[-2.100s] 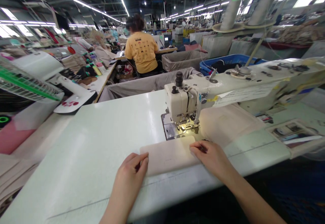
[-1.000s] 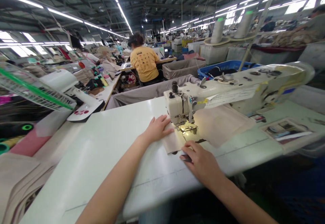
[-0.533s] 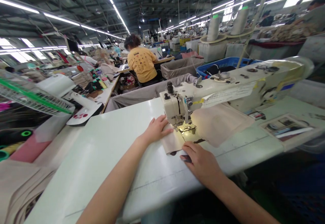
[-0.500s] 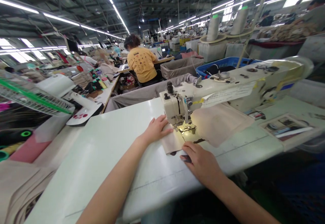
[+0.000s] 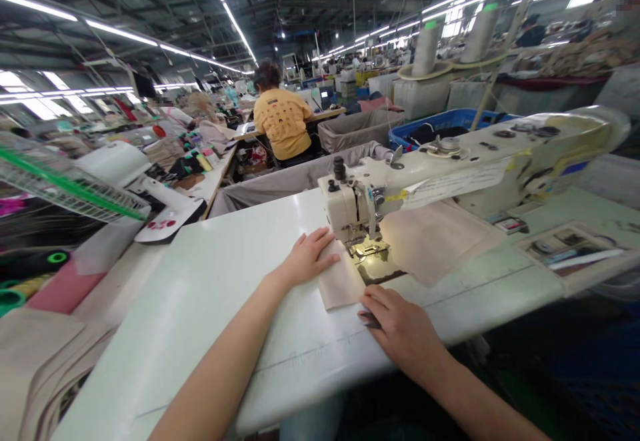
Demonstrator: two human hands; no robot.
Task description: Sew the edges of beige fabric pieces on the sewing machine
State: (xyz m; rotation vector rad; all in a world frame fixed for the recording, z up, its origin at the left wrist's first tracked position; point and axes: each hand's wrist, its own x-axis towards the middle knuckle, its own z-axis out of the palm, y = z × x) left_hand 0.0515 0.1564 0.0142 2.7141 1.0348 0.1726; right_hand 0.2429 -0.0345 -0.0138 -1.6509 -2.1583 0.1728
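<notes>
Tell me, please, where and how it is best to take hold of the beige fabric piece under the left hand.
Probably pinch the fabric piece at its near left corner, coming from the person's side: it lies flat on the table, and that corner is uncovered. The left hand covers its far left part; the right hand is at its near right corner.

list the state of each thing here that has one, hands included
left hand: spread, palm down, on small cloth
right hand: fingers curled around a small dark thing
small cloth: flat, near the needle
sewing machine: work light on
large cloth: spread under the machine's arm
ceiling lights: on
blue basket: open, dark stuff inside
fan: spinning or not, unclear
</notes>
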